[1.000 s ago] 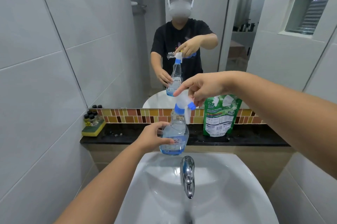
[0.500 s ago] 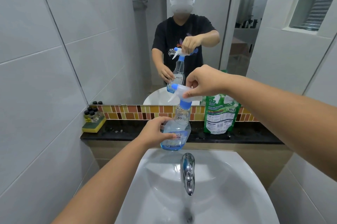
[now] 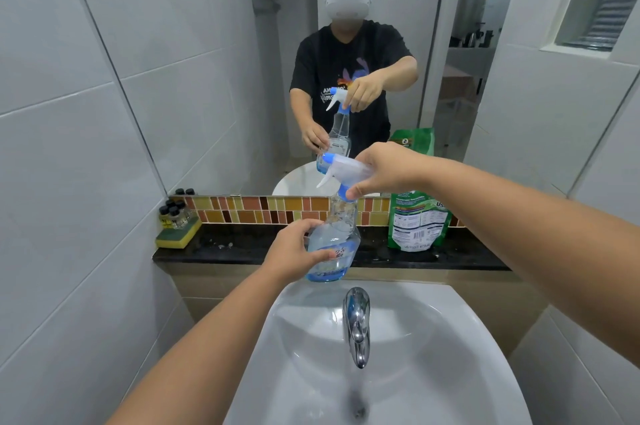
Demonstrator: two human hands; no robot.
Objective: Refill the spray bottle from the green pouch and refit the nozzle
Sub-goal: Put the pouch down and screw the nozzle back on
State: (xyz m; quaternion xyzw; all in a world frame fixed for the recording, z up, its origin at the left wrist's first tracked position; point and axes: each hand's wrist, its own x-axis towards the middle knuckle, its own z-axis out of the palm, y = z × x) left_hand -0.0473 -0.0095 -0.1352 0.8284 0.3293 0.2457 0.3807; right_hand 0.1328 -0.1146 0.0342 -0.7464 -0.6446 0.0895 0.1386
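Note:
A clear spray bottle (image 3: 334, 244) with a little blue liquid at its bottom is held upright above the back rim of the sink. My left hand (image 3: 294, 255) grips its lower body. My right hand (image 3: 384, 171) grips the white and blue trigger nozzle (image 3: 341, 170) at the blue collar on the bottle's neck; the spout points left. The green pouch (image 3: 417, 222) stands upright on the black ledge, right of the bottle, partly behind my right forearm.
A white sink (image 3: 467, 338) with a chrome tap (image 3: 356, 324) lies below the bottle. On the black ledge (image 3: 242, 246) at the left sit a yellow-green sponge (image 3: 178, 237) and small dark-capped bottles (image 3: 173, 211). A mirror (image 3: 207, 61) rises behind, tiled walls on both sides.
The nozzle has turned on the neck: its spout swung from pointing right-down to pointing left. Bottle and both hands stay in about the same place.

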